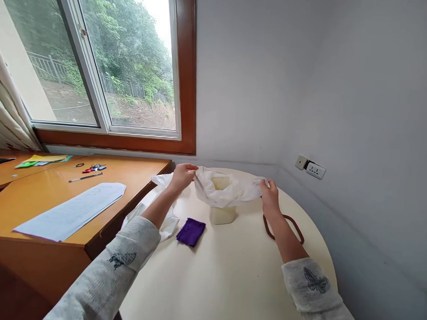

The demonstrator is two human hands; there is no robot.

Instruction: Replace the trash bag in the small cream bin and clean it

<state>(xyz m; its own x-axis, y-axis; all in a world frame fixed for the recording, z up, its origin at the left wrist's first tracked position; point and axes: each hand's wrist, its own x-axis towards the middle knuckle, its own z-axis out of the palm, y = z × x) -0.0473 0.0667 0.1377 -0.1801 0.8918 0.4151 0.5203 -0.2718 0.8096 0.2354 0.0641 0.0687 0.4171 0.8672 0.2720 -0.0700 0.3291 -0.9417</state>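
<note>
A white plastic bag [245,192] hangs over the rim of a pale cream container [223,216] on the round table. My left hand [183,176] pinches the bag's left edge, and my right hand [269,194] grips its right end, so the plastic is stretched between them. Inside the bag's opening the container's yellowish interior shows. A folded purple cloth [191,231] lies in front of the container, to its left. More crumpled white plastic [168,224] lies on the table behind and below my left forearm. Under my right forearm rests a brown loop-shaped handle [297,226], partly covered.
The cream round table [236,279] stands against the wall. A wooden desk [135,168] adjoins it on the left, carrying papers [73,210], a pen [85,177] and small items including red scissors-like pieces [93,169]. A wall socket [315,170] is at right.
</note>
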